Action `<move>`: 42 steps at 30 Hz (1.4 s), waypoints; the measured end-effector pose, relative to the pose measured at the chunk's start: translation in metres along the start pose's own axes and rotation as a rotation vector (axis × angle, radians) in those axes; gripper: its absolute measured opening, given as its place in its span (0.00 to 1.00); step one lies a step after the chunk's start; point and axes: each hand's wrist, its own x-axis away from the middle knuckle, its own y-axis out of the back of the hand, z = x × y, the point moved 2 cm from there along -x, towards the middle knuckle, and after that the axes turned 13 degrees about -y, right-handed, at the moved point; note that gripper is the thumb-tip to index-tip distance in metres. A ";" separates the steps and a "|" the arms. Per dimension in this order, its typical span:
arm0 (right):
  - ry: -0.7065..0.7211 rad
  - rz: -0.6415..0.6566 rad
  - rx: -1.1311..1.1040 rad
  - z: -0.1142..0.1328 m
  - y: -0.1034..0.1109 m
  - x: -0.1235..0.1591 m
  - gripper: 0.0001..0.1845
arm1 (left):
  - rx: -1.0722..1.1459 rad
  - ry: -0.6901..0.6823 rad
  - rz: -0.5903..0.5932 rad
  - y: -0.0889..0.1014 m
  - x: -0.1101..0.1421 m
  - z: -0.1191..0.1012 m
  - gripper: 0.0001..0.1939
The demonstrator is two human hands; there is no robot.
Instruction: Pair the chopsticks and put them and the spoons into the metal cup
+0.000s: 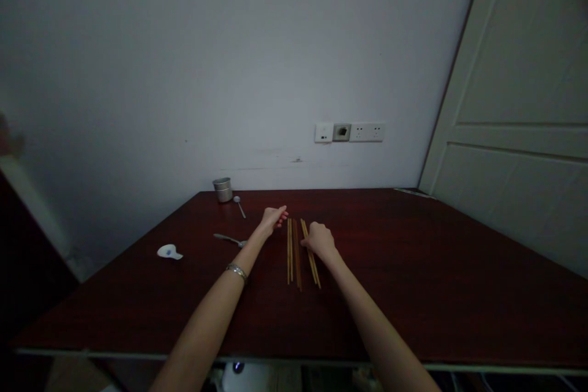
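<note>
Three pairs of chopsticks lie lengthwise on the dark red table. The light pair on the left (290,257) and the darker brown pair (297,263) lie close together. Slightly slanted, another light pair of chopsticks (314,266) is on the right. My right hand (320,237) is closed over this slanted pair, its thumb on their left side. Just left of the chopsticks' far ends, my left hand (274,218) hovers with loosely bent fingers, the thumb apart from them, and nothing visible in it. A metal spoon (229,239) lies partly hidden behind my left forearm.
At the table's far left stands a metal cup (223,190) with a small spoon (239,205) beside it. A white ceramic spoon (169,252) lies at left. The wall (275,73) with sockets (366,132) borders the back, and a pale door (519,135) the right.
</note>
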 end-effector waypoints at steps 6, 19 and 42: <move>0.042 0.002 0.022 0.004 0.000 0.006 0.20 | -0.003 0.014 0.004 -0.001 -0.001 0.004 0.15; 0.035 0.064 -0.068 0.002 -0.012 -0.008 0.18 | -0.011 0.033 0.013 0.003 -0.007 0.020 0.15; 0.023 0.074 -0.129 0.001 -0.022 -0.019 0.16 | -0.043 0.050 0.043 -0.001 -0.007 0.024 0.14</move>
